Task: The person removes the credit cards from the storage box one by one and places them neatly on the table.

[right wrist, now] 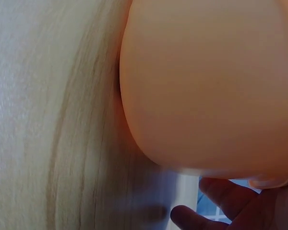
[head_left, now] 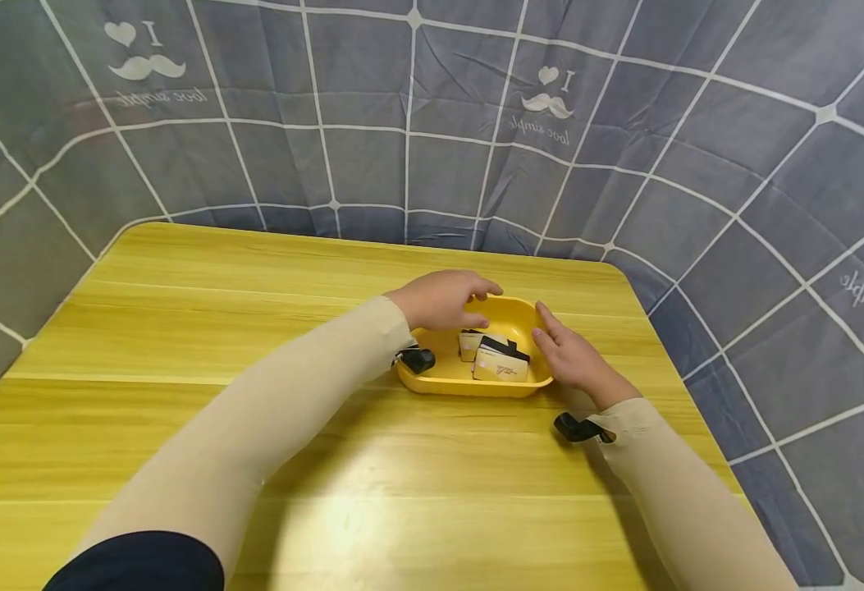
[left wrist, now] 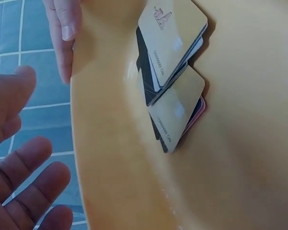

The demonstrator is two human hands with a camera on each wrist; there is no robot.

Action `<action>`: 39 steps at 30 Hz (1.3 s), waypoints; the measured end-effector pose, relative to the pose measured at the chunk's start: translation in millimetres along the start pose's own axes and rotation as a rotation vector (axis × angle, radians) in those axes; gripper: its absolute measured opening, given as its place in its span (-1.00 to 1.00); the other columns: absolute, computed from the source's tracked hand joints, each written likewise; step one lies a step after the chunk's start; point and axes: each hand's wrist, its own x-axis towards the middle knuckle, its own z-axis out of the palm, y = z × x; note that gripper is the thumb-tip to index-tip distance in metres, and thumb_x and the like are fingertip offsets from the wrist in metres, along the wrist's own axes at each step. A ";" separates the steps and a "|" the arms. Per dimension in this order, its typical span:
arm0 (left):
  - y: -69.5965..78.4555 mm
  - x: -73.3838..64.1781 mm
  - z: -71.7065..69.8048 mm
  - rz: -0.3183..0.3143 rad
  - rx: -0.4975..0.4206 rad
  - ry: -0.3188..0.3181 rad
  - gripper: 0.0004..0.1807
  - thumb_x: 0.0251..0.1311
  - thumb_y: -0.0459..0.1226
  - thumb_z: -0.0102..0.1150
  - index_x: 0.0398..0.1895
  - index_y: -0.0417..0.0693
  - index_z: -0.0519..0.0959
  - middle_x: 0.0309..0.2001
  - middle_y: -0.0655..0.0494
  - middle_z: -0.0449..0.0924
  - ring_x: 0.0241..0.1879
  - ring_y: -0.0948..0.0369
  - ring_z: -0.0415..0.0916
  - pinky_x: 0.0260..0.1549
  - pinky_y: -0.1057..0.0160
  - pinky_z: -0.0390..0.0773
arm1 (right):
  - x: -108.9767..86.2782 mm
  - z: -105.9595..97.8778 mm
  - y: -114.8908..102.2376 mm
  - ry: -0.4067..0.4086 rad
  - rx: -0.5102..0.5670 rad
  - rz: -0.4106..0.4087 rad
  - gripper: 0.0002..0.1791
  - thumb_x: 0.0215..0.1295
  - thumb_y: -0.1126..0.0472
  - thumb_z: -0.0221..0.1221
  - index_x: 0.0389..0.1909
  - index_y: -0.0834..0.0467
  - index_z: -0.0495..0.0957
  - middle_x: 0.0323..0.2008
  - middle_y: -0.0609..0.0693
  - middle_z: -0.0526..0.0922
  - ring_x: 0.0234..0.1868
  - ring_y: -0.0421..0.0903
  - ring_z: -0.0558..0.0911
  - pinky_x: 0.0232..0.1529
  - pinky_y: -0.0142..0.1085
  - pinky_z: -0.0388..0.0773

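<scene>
A yellow plastic tub (head_left: 476, 387) stands on the table, holding two overlapping stacks of cards. The front stack (head_left: 501, 367) shows a pale gold card on top; part of the rear stack (head_left: 468, 345) shows behind it. My left hand (head_left: 442, 301) hovers over the tub's back left part, fingers parted and nothing between them, as the left wrist view confirms. At the tub's right end, my right hand (head_left: 578, 359) lies with extended fingers along the outer wall (right wrist: 206, 86). Whether its whole palm touches the wall is hidden.
The tub sits on a yellow wood-grain table (head_left: 254, 271), toward its back right. Grey checked cloth (head_left: 365, 90) hangs behind and beside the table. Each wrist carries a small black device, the left one (head_left: 418, 359) over the tub's rim.
</scene>
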 end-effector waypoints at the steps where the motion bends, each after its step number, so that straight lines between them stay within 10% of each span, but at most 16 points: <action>1: -0.5 1.1 1.2 -0.003 -0.001 -0.005 -0.32 0.45 -0.01 0.29 0.57 0.11 0.38 0.36 0.03 0.58 0.31 0.09 0.55 0.38 0.07 0.47 | -0.2 0.1 -0.4 0.002 -0.002 -0.002 -0.27 0.76 -0.07 -0.31 0.73 0.11 -0.28 0.69 0.24 -0.07 0.64 0.36 0.09 0.59 0.25 0.02; 18: -4.5 11.3 26.7 -0.020 -0.059 -0.199 -0.23 0.24 -0.01 0.48 0.49 0.06 0.44 0.28 0.04 0.58 0.20 0.14 0.56 0.31 0.10 0.51 | 2.1 -1.2 -1.0 0.017 0.016 0.033 -0.29 0.75 -0.05 -0.29 0.73 0.09 -0.24 0.70 0.18 -0.06 0.65 0.31 0.10 0.61 0.22 0.02; 39: -26.9 20.9 38.0 0.047 0.074 -0.282 -0.34 0.14 0.05 0.54 0.30 0.14 0.55 0.11 0.19 0.50 -0.03 0.21 0.51 0.14 0.23 0.53 | 18.7 11.2 -10.3 0.081 0.024 0.062 -0.30 0.75 -0.04 -0.30 0.73 0.09 -0.20 0.70 0.18 -0.04 0.65 0.31 0.11 0.61 0.21 0.02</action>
